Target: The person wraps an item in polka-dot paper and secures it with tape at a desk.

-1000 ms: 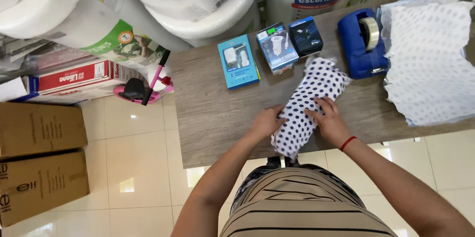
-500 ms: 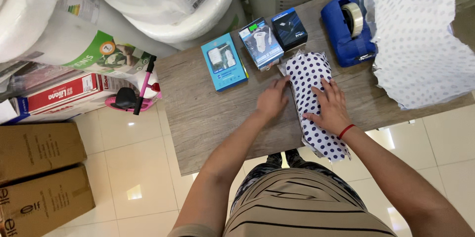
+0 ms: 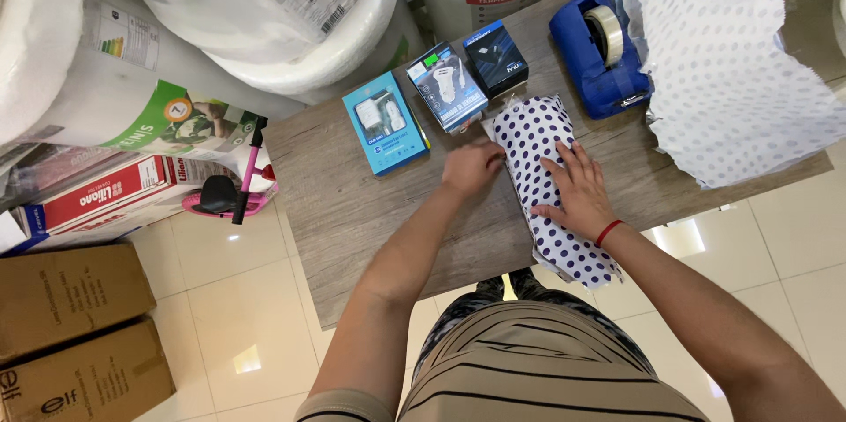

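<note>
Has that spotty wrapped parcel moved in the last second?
Yes. The polka-dot parcel has turned and slid closer to the black box, now lying lengthwise under the right hand.

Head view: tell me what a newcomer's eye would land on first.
First, the polka-dot wrapped parcel at the middle of the wooden table, with the right hand flat on it and the left hand at its left edge. Next, the blue tape dispenser at the far side, beside a sheet of dotted white paper to the right. Three small boxes line the far edge.

Three small boxes (image 3: pixel 385 122) on table (image 3: pixel 352 219)
</note>
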